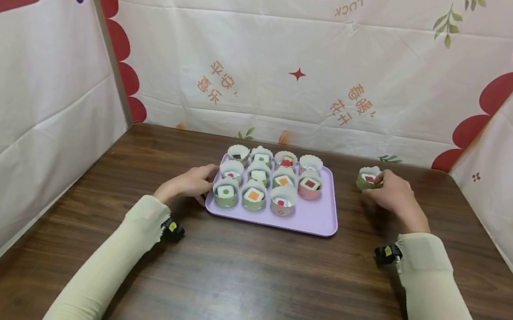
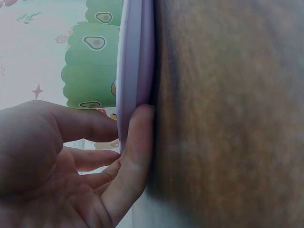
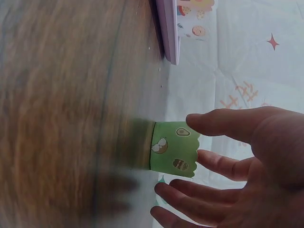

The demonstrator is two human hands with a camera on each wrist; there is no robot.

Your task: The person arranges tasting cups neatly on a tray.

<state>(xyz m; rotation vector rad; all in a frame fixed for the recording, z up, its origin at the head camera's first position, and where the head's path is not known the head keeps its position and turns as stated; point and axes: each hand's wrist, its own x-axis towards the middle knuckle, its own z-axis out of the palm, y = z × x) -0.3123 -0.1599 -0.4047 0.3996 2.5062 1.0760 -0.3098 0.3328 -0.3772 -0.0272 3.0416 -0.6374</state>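
Note:
A lavender tray (image 1: 312,218) on the dark wooden table (image 1: 258,282) carries several paper cups (image 1: 254,195), each with a coloured square on a white block inside. My left hand (image 1: 206,177) rests at the tray's left edge. In the left wrist view its thumb (image 2: 137,142) lies on the table against the tray rim (image 2: 135,57), the other fingers reaching the rim loosely. A lone green cup (image 1: 368,178) stands to the right of the tray. My right hand (image 1: 374,184) is spread around that green cup (image 3: 166,147), with thumb and fingers (image 3: 213,159) on either side and small gaps showing.
White cloth walls with red prints (image 1: 298,78) close in the table on the left, back and right. Green avocado-print cups (image 2: 92,71) stand just behind the tray rim near my left hand. The tray's near right corner has bare space.

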